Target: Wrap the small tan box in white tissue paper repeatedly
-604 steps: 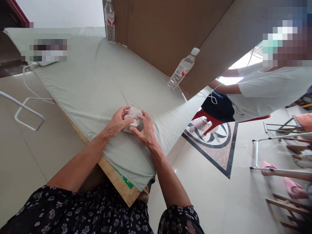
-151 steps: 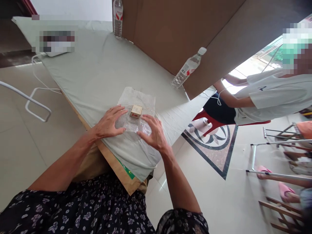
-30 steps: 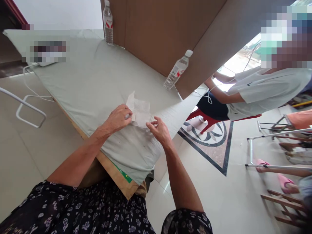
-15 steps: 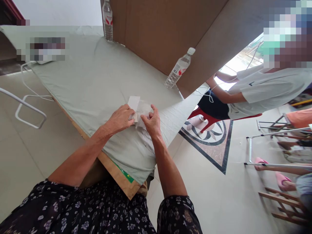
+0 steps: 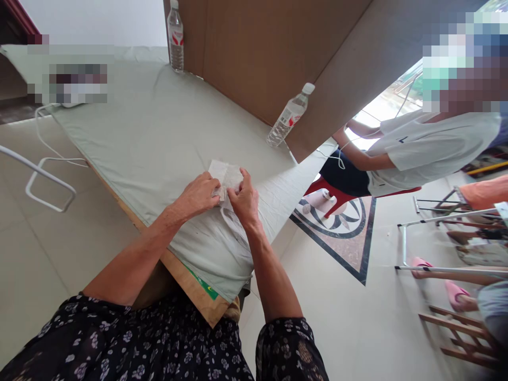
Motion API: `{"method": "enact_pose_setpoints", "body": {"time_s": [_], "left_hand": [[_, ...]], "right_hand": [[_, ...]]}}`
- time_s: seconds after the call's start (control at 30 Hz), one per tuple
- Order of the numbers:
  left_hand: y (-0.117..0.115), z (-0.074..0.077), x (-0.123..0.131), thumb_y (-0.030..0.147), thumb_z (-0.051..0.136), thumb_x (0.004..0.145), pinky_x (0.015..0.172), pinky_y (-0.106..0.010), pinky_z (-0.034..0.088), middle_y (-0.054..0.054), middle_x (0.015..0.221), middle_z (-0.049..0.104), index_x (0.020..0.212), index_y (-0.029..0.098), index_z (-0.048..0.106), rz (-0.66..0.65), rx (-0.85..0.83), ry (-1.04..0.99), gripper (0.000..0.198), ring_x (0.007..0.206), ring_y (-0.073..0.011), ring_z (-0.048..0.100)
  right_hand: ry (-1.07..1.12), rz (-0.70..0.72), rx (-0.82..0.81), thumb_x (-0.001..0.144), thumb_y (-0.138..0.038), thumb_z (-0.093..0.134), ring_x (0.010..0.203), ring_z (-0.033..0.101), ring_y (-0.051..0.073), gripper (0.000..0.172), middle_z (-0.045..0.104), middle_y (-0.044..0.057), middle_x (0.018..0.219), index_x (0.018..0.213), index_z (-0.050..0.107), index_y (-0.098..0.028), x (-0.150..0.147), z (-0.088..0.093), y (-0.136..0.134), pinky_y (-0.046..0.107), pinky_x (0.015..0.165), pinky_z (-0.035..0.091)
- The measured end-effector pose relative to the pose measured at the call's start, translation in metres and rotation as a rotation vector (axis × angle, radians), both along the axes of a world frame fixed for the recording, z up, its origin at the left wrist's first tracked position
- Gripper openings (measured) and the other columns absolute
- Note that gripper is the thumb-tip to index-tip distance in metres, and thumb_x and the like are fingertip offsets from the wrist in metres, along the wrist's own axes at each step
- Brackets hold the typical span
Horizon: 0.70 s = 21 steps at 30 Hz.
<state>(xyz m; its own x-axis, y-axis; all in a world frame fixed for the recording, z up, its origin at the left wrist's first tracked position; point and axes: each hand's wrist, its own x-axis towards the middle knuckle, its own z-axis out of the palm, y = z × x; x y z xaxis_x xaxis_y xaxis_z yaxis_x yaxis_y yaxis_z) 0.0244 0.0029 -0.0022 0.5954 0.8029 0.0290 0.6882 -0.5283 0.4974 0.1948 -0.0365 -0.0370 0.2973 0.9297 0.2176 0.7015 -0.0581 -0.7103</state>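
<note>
A small white rectangular packet [image 5: 217, 169] lies near the table corner with thin clear plastic wrap [image 5: 233, 173] over and beside it. My left hand [image 5: 199, 191] is closed on the packet's near left edge, fingertips pressed together there. On the other side my right hand [image 5: 245, 202] pinches the plastic between thumb and fingers, its index finger raised along the far edge. The two hands are close together, a narrow gap between them. Some loose whitish film trails under my right hand. What the packet is, I cannot make out.
A pale green cloth [image 5: 130, 127] covers the table. A tilted water bottle [image 5: 289, 116] and another bottle [image 5: 175, 39] stand by a large brown cardboard panel [image 5: 254, 58]. To the right a person in a white shirt [image 5: 432, 151] sits on a red stool [image 5: 337, 203].
The plastic now lies smoother over the white packet, which has a duller, creased look. My right hand has shifted slightly left; the view has moved a little.
</note>
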Motion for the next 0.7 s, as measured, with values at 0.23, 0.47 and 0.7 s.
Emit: {"method": "enact_pose_setpoints", "body": {"time_s": [0.23, 0.47, 0.7], "left_hand": [[-0.001, 0.001, 0.002, 0.021, 0.058, 0.085, 0.094, -0.038, 0.053, -0.016, 0.113, 0.068, 0.107, 0.012, 0.073, -0.002, -0.011, -0.002, 0.027, 0.108, -0.0294, 0.067], [-0.001, -0.004, 0.001, 0.021, 0.058, 0.087, 0.094, -0.037, 0.053, -0.014, 0.114, 0.067, 0.11, 0.013, 0.069, 0.028, -0.076, -0.082, 0.027, 0.106, -0.0274, 0.066], [0.0, -0.015, 0.0, 0.025, 0.059, 0.088, 0.097, -0.041, 0.053, -0.013, 0.116, 0.066, 0.135, 0.015, 0.06, 0.048, -0.082, -0.194, 0.048, 0.108, -0.028, 0.064]], "right_hand": [[0.051, 0.028, 0.027, 0.085, -0.031, 0.058, 0.068, 0.053, 0.016, 0.064, 0.066, 0.0, 0.083, 0.147, 0.048, -0.017, -0.013, 0.005, 0.006, 0.033, 0.073, 0.044], [0.098, 0.103, 0.01, 0.089, -0.029, 0.063, 0.071, 0.059, 0.017, 0.062, 0.071, 0.001, 0.083, 0.148, 0.05, -0.013, -0.019, 0.004, 0.006, 0.034, 0.076, 0.05], [0.163, 0.369, 0.013, 0.096, -0.028, 0.055, 0.087, 0.07, 0.019, 0.073, 0.079, 0.008, 0.111, 0.164, 0.03, -0.019, -0.01, 0.007, -0.007, 0.037, 0.087, 0.056]]}}
